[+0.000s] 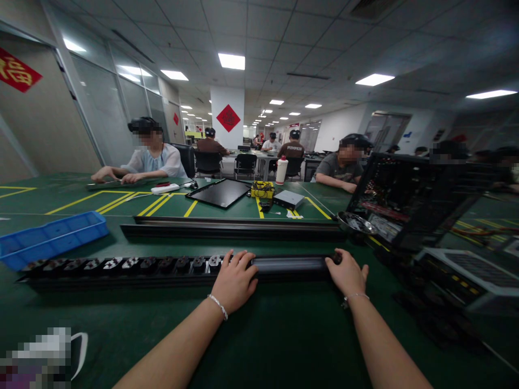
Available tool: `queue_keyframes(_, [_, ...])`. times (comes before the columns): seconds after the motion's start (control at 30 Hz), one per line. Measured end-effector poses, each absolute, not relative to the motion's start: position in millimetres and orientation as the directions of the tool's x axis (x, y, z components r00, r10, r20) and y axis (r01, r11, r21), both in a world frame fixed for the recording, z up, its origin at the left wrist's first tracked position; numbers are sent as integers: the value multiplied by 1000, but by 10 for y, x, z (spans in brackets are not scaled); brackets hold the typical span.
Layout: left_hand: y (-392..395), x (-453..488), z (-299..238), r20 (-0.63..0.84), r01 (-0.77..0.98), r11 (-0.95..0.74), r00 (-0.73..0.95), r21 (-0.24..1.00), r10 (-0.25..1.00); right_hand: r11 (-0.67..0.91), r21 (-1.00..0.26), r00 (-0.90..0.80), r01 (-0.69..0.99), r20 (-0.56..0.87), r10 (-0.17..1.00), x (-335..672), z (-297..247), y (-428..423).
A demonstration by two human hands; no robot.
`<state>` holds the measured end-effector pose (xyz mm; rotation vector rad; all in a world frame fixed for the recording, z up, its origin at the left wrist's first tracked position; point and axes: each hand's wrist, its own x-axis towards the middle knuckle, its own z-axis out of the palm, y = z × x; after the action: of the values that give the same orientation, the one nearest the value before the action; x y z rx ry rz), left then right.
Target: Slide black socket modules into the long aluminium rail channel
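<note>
The black rail (pixel 292 267) lies lengthwise on the green table (pixel 292 335), sockets (pixel 112 264) lining its left portion. The left hand (pixel 235 275) rests over the rail beside the last visible socket, fingers slightly spread; whether it grips cannot be determined. The right hand (pixel 346 274) touches the rail's right end, thumb and fingertips around a small dark piece (pixel 337 257); a firm pinch is unconfirmed. A second rail (pixel 239 231) lies just behind.

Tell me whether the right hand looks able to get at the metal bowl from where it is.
Probably yes: the metal bowl sits just beyond the right hand, and nothing seems to stand between them, though the black case crowds the bowl's far side.
</note>
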<state>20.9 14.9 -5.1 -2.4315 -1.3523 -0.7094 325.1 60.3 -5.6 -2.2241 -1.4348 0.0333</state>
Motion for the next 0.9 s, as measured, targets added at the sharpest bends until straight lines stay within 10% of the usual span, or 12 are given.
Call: queue_keyframes(0.9, [152,207,-56,541,846,-533,443,11,715,-326,-424,451,845,237,861,3285,-74,628])
